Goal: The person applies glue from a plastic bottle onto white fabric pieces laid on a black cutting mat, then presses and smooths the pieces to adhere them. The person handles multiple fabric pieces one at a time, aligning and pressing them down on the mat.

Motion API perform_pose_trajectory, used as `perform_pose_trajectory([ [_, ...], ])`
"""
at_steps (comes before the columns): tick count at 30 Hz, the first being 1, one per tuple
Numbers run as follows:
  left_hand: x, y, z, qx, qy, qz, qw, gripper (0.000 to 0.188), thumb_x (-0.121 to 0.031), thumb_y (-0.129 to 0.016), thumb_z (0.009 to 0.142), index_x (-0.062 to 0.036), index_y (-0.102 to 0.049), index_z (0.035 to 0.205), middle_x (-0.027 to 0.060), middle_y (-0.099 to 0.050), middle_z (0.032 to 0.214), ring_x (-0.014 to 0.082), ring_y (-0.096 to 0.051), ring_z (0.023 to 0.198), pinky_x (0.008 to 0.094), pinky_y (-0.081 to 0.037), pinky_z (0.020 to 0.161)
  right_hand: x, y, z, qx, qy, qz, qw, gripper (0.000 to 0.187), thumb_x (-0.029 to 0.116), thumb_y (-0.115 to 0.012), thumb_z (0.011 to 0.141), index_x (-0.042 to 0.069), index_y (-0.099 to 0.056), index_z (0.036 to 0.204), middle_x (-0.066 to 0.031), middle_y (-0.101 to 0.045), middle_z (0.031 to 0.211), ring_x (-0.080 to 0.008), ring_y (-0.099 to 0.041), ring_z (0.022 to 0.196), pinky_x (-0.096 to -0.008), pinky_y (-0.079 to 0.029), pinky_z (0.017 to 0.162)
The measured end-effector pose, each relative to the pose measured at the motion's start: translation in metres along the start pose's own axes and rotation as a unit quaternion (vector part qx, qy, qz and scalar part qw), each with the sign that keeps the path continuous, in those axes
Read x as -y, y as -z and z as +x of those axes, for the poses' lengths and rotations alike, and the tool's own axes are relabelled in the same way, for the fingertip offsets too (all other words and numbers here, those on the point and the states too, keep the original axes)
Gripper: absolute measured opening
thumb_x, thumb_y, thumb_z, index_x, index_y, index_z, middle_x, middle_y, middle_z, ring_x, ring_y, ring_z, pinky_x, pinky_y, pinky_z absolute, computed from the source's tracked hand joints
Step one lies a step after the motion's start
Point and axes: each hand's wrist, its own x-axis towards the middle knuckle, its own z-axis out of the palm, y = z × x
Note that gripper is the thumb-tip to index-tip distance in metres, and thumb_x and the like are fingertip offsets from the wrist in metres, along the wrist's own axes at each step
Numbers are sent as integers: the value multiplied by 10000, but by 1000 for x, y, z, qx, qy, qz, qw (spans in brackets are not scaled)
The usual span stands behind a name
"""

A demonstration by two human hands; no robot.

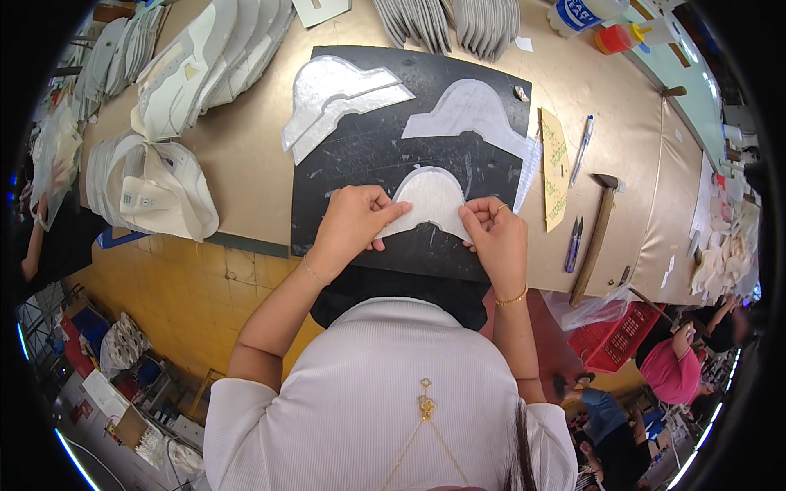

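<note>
Between my two hands is a whitish, dome-shaped shoe-upper piece (pixel 427 199) with a notched lower edge, just over a black board (pixel 352 176). My left hand (pixel 360 217) pinches its left corner between thumb and fingers. At the right corner, my right hand (pixel 495 233) pinches it the same way. Farther up the board lie a shiny silver-white stack of similar cut pieces (pixel 332 90) on the left and a pale grey curved piece (pixel 468 110) on the right. Fingertips behind the held piece are partly hidden.
Right of the board are a patterned yellow strip (pixel 554 168), a pen (pixel 582 150), snips (pixel 574 244) and a hammer (pixel 596 237). Stacked grey-white pieces (pixel 205 61) crowd the left; a glue bottle (pixel 618 38) stands far right. A red crate (pixel 614 335) sits below the table's right edge.
</note>
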Motion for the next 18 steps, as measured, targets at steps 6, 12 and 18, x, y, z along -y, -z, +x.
perform_pose_trajectory([
  [6, -1, -1, 0, -5, 2, 7, 1000, 344, -273, -763, 850, 41, -660, 753, 81, -624, 587, 112, -592, 416, 224, -439, 354, 2, -1, 0, -3, 4, -5, 1000, 189, 136, -691, 871, -52, -689, 891, -82, -694, 696, -107, -645, 535, -229, -533, 506],
  [12, -3, 0, 0, -1, 6, 22, 1000, 344, -274, -741, 862, 51, -678, 771, 102, -640, 589, 127, -602, 415, 226, -435, 385, 1, -1, 1, 0, -1, -1, 1000, 188, 134, -689, 872, -53, -689, 890, -82, -689, 688, -101, -642, 536, -230, -534, 500],
  [18, -5, -1, 0, -5, 14, 20, 1000, 344, -272, -739, 864, 52, -673, 768, 99, -636, 584, 125, -601, 413, 228, -434, 383, 3, -2, 0, -3, -2, -5, 1000, 179, 133, -686, 874, -45, -686, 889, -83, -686, 681, -107, -644, 533, -231, -529, 501],
])
